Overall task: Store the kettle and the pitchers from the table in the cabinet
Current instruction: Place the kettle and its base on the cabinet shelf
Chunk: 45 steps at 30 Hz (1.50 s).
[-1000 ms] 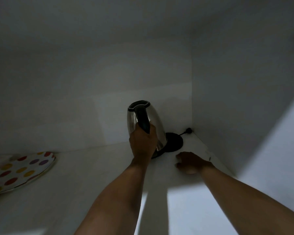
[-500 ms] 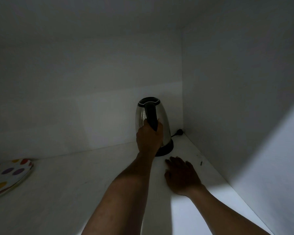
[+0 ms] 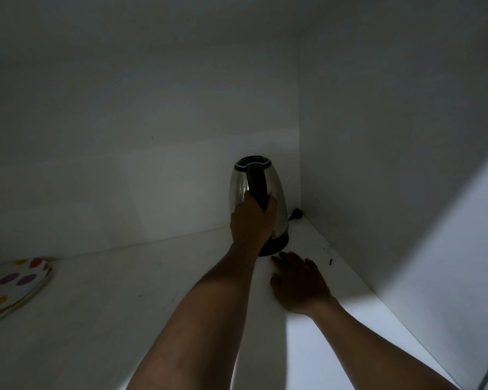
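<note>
A steel kettle point(image 3: 276, 198) with a black lid and handle stands upright on its black base at the back right corner of the white cabinet shelf point(image 3: 124, 305). My left hand point(image 3: 251, 223) is closed around the kettle's black handle. My right hand point(image 3: 299, 282) lies flat, palm down, on the shelf just in front of the kettle's base, fingers spread and holding nothing. The kettle's black plug point(image 3: 295, 213) lies behind it in the corner. No pitchers are in view.
A white plate with coloured dots point(image 3: 12, 285) rests at the shelf's far left. The cabinet's right wall point(image 3: 406, 164) and back wall point(image 3: 124, 164) close in on the kettle. Small dark specks lie on the shelf near the right wall.
The kettle was tilted over its base a second ago and now stands upright on it. My right hand drew back from the base and lies flat on the shelf.
</note>
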Each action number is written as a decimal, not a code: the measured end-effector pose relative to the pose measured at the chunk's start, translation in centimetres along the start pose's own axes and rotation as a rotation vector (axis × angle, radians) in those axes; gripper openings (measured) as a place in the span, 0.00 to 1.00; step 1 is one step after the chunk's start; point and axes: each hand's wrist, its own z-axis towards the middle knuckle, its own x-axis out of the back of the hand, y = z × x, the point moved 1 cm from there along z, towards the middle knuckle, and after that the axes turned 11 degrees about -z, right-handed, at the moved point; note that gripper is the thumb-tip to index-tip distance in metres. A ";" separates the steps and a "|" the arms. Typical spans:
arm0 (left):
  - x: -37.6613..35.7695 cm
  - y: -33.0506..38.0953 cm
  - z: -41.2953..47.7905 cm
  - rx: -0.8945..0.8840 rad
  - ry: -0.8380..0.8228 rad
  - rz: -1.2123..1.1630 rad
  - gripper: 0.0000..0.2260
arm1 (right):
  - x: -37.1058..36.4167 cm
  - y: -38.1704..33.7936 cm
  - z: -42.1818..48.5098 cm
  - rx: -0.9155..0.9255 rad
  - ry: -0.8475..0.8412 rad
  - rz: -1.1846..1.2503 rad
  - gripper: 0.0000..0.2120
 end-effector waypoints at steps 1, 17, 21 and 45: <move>0.0 0.0 0.0 0.004 0.003 0.007 0.18 | 0.0 0.0 0.0 -0.001 0.003 0.000 0.28; 4.2 -0.5 -3.0 0.096 -0.298 0.160 0.38 | 0.7 -0.5 -0.9 -0.018 -0.112 -0.012 0.28; 7.9 -1.5 -4.6 0.183 -0.393 0.219 0.42 | 1.7 -1.3 -3.3 -0.037 -0.162 -0.001 0.28; 40.3 5.7 -31.3 0.538 -0.386 0.661 0.20 | 9.2 -27.1 -24.7 0.475 -0.022 0.218 0.20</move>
